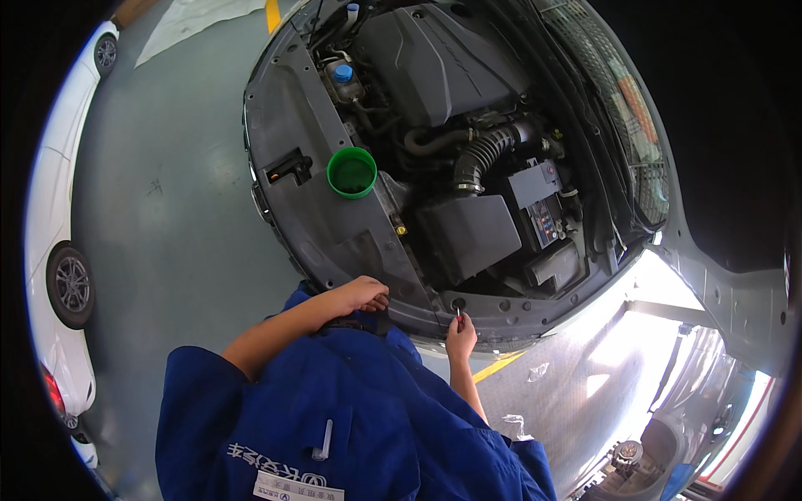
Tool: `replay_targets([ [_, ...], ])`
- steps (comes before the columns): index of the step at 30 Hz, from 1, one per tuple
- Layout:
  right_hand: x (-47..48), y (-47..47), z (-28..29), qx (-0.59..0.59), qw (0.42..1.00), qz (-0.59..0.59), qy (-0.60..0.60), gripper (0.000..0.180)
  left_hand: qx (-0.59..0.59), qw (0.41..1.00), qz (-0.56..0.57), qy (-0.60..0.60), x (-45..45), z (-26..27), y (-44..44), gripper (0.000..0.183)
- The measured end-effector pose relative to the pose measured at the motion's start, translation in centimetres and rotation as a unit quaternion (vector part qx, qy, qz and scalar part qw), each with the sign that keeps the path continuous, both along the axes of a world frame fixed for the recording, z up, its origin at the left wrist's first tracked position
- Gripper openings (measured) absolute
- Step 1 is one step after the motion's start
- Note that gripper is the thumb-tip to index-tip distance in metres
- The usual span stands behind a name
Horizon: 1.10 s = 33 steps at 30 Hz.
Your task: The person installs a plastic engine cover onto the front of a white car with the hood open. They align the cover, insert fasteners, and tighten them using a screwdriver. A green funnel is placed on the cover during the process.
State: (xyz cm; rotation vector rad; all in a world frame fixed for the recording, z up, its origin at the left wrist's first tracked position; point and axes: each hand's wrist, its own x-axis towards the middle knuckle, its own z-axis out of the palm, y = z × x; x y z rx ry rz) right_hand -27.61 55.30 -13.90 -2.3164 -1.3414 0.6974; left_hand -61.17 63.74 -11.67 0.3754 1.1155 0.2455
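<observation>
My right hand (461,341) is closed around the red handle of a small screwdriver (460,320), whose metal shank points at a round recess near the engine bay's front corner. My left hand (369,294) rests with curled fingers at the edge of the black plastic front cover (338,225); whether it holds anything is hidden. A green round tub (351,173) stands on that cover, with small dark contents that cannot be made out. The air filter housing (470,232) lies beyond my right hand.
A battery (542,206) sits beside the ribbed air intake hose (482,156). Farther back are the engine cover (432,62) and a reservoir with a blue cap (343,73). The raised bonnet (739,156) is at the right. A white car (59,181) stands at the left.
</observation>
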Motion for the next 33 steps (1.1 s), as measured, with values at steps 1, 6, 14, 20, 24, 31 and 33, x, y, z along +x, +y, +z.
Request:
replay_targets([
  [1,0.0,-0.2,0.1,0.009,1.000,0.000,0.002,0.038,-0.002,1.000,-0.001,-0.001,0.0,-0.2,-0.1,0.028],
  [6,-0.2,-0.2,0.5,0.071,0.997,0.027,-0.009,0.037,0.025,0.997,-0.023,0.070,-0.2,-2.1,0.0,0.028],
  [14,0.0,0.8,0.5,0.017,0.999,0.019,-0.021,0.037,0.134,0.966,-0.041,0.216,-3.2,-7.7,0.0,0.024],
  [20,-0.1,0.8,1.9,-0.007,0.992,0.080,-0.094,0.038,0.027,0.981,0.049,0.186,-5.4,-9.5,0.1,0.019],
  [24,-0.9,2.1,3.6,-0.098,0.990,0.066,-0.084,0.035,0.011,0.980,0.077,0.182,-5.3,-10.1,0.1,0.019],
  [31,-1.9,7.6,5.4,-0.295,0.890,0.236,-0.253,0.027,0.174,0.905,-0.050,0.384,-2.9,-11.6,-0.5,0.039],
  [33,-1.9,8.4,5.6,-0.297,0.889,0.262,-0.231,0.027,0.158,0.907,-0.045,0.387,-2.4,-11.4,-0.4,0.050],
])
